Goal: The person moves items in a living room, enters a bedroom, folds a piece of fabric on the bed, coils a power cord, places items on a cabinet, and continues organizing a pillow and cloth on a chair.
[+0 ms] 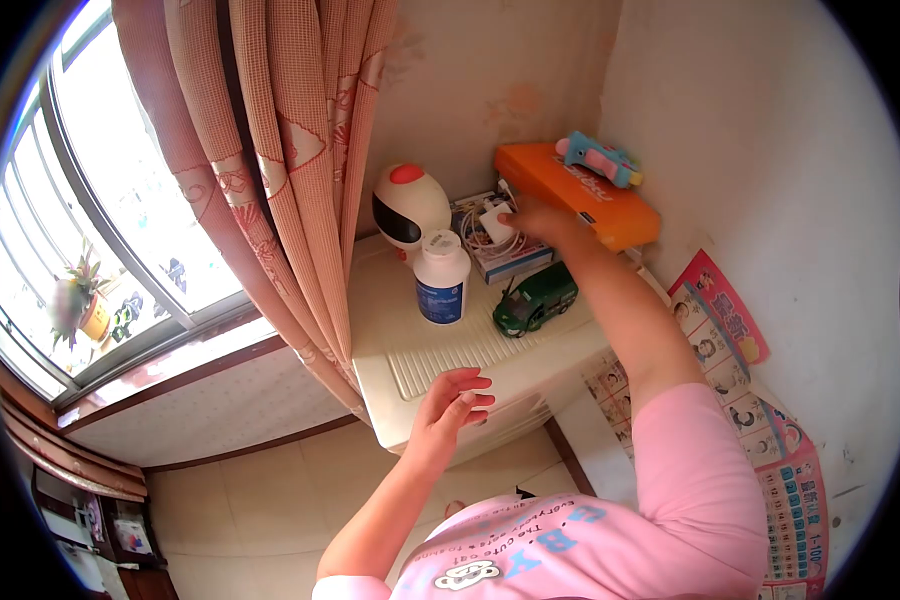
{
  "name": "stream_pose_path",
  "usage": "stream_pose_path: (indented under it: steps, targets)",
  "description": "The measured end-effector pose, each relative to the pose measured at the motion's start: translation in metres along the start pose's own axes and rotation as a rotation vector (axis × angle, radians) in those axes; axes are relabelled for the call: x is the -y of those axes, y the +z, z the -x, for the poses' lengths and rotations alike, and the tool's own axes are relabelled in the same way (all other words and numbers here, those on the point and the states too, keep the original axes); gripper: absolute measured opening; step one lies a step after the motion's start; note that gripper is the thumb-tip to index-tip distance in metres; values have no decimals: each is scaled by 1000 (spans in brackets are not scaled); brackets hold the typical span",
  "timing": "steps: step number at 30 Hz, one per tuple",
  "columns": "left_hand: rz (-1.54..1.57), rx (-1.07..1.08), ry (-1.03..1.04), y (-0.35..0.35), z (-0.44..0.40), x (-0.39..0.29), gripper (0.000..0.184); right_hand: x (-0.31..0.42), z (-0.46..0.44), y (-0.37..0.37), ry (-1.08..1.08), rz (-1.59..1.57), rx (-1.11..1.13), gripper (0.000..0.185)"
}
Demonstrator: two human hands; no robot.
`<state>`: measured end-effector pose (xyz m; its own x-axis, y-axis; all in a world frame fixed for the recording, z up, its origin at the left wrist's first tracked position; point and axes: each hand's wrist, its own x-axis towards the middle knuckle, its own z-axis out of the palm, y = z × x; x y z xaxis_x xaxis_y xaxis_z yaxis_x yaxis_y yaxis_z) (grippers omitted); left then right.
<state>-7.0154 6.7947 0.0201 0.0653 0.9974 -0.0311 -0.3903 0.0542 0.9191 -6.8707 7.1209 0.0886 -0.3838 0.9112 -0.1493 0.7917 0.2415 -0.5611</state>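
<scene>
Right hand: fingertips at the right edge of the white charger. Fingers bent, part-closed. Can't tell if they grip or just touch.
Left hand: raised near the cabinet's front edge, fingers loosely curled and apart, nothing held.
Charger location: on the flat box, white cable looped around it. Box sits on the cream cabinet.
Done: right hand at the charger; cable gathered in loops.
Left: charger not off the box, my read. Cable not unwound.
Charger facing: broad pale face up; prong side can't be confirmed. Cable's plug end points toward the back wall.
Long axis: charger block looks near square, no clear one. Loops stretch roughly front to back.
Neighbours: green toy car in front of the box, white bottle upright front-left of it, white rounded object to its left, orange box behind-right with blue-pink toy on top.
</scene>
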Motion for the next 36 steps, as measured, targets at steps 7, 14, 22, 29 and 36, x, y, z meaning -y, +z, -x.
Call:
stream_pose_path:
  steps: [7,14,22,29,36]
  targets:
    - [11,17,-4,-4,-1,-1,35,-19,-30,22,-54,221,-233,54]
    - [-3,33,-8,-2,-3,-4,35,-2,-3,18,-81,239,-383,68]
    - [1,51,-22,1,-5,-1,36,2,19,8,-225,348,-548,74]
    - [8,36,-7,3,-5,0,35,4,35,9,-345,360,-612,59]
    - [10,34,-10,4,-2,1,34,-7,35,10,-384,581,-495,19]
